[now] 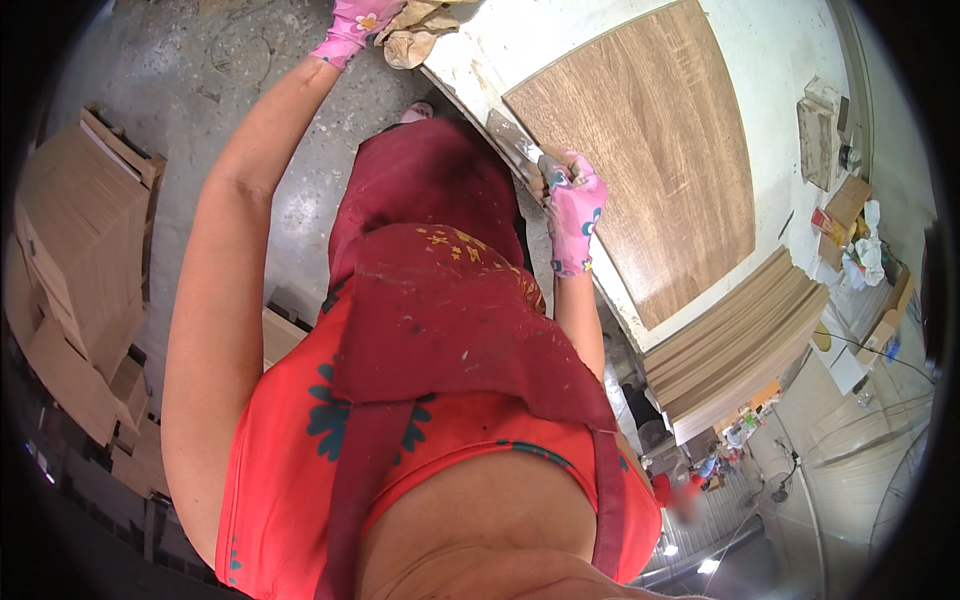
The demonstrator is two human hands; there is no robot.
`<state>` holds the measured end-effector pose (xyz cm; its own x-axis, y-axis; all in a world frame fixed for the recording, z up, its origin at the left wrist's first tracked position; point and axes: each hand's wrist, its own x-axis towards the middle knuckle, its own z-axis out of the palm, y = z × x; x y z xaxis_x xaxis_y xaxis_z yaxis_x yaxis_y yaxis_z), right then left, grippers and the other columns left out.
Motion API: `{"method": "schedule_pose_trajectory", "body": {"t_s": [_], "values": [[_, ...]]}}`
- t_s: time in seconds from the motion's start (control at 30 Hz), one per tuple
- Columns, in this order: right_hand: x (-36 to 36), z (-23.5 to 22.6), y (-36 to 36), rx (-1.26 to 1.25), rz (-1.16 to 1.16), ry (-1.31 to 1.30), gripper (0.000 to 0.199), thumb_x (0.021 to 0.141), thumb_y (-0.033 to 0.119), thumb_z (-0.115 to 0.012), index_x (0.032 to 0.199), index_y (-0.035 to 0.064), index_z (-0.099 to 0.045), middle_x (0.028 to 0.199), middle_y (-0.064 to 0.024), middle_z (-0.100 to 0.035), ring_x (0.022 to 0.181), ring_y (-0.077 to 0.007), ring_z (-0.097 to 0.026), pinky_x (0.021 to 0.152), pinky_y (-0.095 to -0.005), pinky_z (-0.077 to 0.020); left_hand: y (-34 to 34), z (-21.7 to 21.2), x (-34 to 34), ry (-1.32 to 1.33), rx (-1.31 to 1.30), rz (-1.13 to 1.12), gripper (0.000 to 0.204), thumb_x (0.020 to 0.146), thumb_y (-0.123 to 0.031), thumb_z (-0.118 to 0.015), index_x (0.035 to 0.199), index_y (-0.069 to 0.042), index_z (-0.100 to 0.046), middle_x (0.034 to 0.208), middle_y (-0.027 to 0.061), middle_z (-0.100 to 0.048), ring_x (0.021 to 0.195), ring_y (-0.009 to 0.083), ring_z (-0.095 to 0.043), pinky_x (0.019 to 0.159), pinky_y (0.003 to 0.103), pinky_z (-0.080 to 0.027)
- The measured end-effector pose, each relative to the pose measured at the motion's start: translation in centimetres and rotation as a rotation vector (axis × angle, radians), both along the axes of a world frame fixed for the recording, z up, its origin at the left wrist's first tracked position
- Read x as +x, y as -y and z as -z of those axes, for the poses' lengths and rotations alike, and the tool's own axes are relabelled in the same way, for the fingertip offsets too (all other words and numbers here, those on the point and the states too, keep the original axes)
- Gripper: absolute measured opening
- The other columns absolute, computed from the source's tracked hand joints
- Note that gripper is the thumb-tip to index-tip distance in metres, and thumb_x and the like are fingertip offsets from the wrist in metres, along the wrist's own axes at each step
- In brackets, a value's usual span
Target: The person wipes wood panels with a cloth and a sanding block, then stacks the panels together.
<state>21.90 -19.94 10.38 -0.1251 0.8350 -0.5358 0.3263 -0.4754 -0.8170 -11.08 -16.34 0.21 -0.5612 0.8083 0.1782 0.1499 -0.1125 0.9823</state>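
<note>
My left hand (352, 28), in a pink flowered glove, is at the top edge of the view, closed on a crumpled tan rag (412, 38). The picture's edge cuts off part of that hand. My right hand (578, 215), gloved alike, is wrapped round the handle of a putty knife (518, 138). Its flat metal blade points away from me and to the left, over the table's near edge. Just right of the knife, a brown wood-grain panel (640, 150) lies flat on the white table (520, 40).
A stack of similar panels (735, 345) stands at the right. Beyond the table are a whitish block-shaped box (818, 140) and loose packaging (865, 250). Piled brown boards (85, 240) are at the left, with speckled concrete floor (235, 90) between them and the table.
</note>
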Motion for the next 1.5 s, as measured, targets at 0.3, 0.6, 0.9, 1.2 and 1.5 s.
{"method": "schedule_pose_trajectory", "body": {"t_s": [0.3,0.6,0.9,1.2,1.5], "values": [[-2.7,-2.8,-5.4,-0.012,0.159,-0.460,0.020,0.086,0.002,-0.058,0.103,-0.0081,-0.059,0.078,-0.0131,-0.064,0.057,-0.0122,-0.056,0.050,-0.0209,-0.0440,0.6,-0.9,0.3,-0.015,-0.066,0.022,0.062,0.074,-0.019,-0.078,0.125,0.000,-0.049,0.114,0.0093,-0.060,0.106,0.0160,-0.055,0.094,0.029,-0.044],[-19.3,-6.2,-26.8,0.183,-0.159,-0.936,0.027,0.086,0.000,-0.052,0.112,-0.0094,-0.053,0.089,-0.0179,-0.062,0.069,-0.0186,-0.060,0.056,-0.0224,-0.0487,1.2,-2.8,0.2,-0.109,-0.120,-0.069,0.066,0.070,-0.019,-0.081,0.123,0.005,-0.050,0.113,0.0126,-0.060,0.106,0.0181,-0.056,0.094,0.030,-0.044],[-29.5,-4.4,-38.8,0.204,0.151,-0.427,0.019,0.084,0.002,-0.055,0.100,-0.0065,-0.058,0.085,-0.0162,-0.062,0.069,-0.0241,-0.063,0.060,-0.0308,-0.0563,1.0,-0.9,0.1,-0.263,-0.037,-0.094,0.071,0.063,-0.030,-0.083,0.124,-0.007,-0.054,0.111,0.0103,-0.062,0.099,0.0232,-0.059,0.089,0.034,-0.045],[-27.1,-3.8,-41.5,0.577,-0.615,0.001,0.027,0.085,0.017,-0.062,0.103,-0.0031,-0.063,0.091,-0.0135,-0.067,0.078,-0.0215,-0.066,0.069,-0.0295,-0.0545,0.8,-1.3,0.1,-0.278,-0.021,-0.124,0.067,0.064,-0.028,-0.082,0.122,-0.009,-0.056,0.109,0.0095,-0.063,0.096,0.0247,-0.059,0.087,0.034,-0.045],[-17.0,-7.1,-23.7,0.343,-0.384,-0.307,0.031,0.091,0.011,-0.051,0.119,-0.0038,-0.053,0.107,-0.0161,-0.064,0.085,-0.0204,-0.066,0.068,-0.0285,-0.0547,0.1,-2.1,0.0,-0.222,-0.124,-0.009,0.059,0.072,-0.014,-0.077,0.123,0.000,-0.051,0.110,0.0106,-0.062,0.102,0.0181,-0.058,0.090,0.030,-0.046]]}}
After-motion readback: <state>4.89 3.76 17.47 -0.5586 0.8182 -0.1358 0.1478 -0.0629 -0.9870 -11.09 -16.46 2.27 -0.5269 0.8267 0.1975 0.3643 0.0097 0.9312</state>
